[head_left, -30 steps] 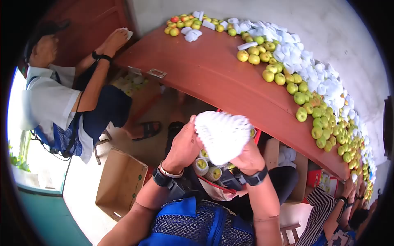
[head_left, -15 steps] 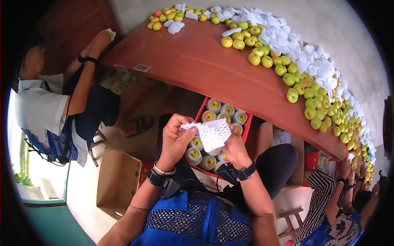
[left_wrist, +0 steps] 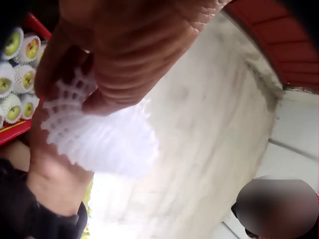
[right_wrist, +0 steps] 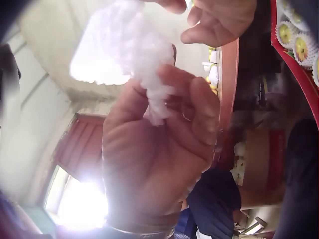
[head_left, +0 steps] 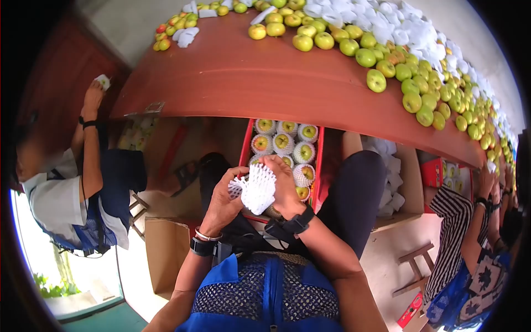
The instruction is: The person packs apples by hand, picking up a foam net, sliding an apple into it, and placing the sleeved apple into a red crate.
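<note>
A white foam fruit net (head_left: 259, 188) is between both hands, over the near end of a red box (head_left: 246, 145). My left hand (head_left: 220, 199) pinches its gathered, fringed end, as the right wrist view shows, and the wider part (right_wrist: 102, 45) spreads outward. My right hand (head_left: 283, 188) holds the net from the other side, fingers curled at its upper edge and partly hidden behind it. In the left wrist view, a left fingertip presses the lattice (left_wrist: 75, 112). Inside the box, netted apples (head_left: 283, 144) sit in rows, with the nearest ones covered by the hands.
The brown table (head_left: 221, 83) bears many loose green apples (head_left: 376, 80) and a heap of white nets (head_left: 387, 25). An open carton (head_left: 166, 254) stands at left; another box (head_left: 406, 182) holds white nets at right. Another person (head_left: 72, 182) sits at left, others at far right.
The view has swung, bringing the apple box more fully into sight. The net has gone from spread wide, through stretched between the hands, to bunched at the left fingers, lower and farther left.
</note>
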### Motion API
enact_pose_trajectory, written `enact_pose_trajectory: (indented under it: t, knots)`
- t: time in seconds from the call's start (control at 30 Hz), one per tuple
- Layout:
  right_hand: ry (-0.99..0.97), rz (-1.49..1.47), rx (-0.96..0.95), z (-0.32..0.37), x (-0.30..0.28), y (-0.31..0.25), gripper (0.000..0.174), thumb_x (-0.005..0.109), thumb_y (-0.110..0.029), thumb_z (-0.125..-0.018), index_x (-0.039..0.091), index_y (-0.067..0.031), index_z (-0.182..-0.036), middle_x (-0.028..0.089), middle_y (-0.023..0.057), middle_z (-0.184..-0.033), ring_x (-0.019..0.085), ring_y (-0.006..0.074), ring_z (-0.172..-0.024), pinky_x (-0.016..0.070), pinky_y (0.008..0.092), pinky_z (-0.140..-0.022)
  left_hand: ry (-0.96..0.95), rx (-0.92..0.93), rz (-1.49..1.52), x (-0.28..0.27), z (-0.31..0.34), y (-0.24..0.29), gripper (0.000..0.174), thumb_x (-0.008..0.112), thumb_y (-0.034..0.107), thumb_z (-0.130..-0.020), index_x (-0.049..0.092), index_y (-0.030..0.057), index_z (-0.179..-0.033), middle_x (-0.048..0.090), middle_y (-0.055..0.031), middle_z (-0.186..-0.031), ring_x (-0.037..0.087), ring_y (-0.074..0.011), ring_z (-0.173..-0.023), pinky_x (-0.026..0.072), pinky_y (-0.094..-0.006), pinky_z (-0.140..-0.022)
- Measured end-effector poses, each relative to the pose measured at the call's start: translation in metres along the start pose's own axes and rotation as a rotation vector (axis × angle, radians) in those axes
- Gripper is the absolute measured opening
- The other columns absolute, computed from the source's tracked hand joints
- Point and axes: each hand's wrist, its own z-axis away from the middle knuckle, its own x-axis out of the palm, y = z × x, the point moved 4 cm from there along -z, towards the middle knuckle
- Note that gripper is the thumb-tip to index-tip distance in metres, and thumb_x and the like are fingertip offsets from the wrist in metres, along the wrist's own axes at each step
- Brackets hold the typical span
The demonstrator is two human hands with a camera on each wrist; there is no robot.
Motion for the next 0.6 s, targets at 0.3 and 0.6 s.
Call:
enact_pose_trajectory:
  t: [0.3, 0.6]
  knots:
    - [-0.159, 0.311, -0.269, 0.008, 0.016, -0.048, 0.021, 0.064, -0.009, -0.083, 0.057, -0.0077, -0.102, 0.059, -0.0001, -0.095, 0.053, 0.0089, -0.084, 0.0426, 0.0227, -0.076, 0.37, 0.2, -0.532, -0.019, -0.011, 0.027, 0.019, 0.052, -0.001, -0.079, 0.06, -0.0012, -0.096, 0.062, -0.0077, -0.08, 0.058, -0.0122, -0.073, 0.0469, -0.0269, -0.066]
    - [-0.299, 0.512, -0.205, 0.012, 0.019, -0.045, 0.04, 0.066, 0.002, -0.073, 0.051, -0.0018, -0.11, 0.057, 0.005, -0.104, 0.053, 0.0109, -0.098, 0.0452, 0.0266, -0.084, 0.049, 0.453, -0.698, 0.01, -0.004, 0.056, 0.031, 0.064, 0.005, -0.072, 0.059, -0.0014, -0.101, 0.061, -0.0147, -0.086, 0.062, -0.0273, -0.077, 0.0471, -0.0307, -0.071]
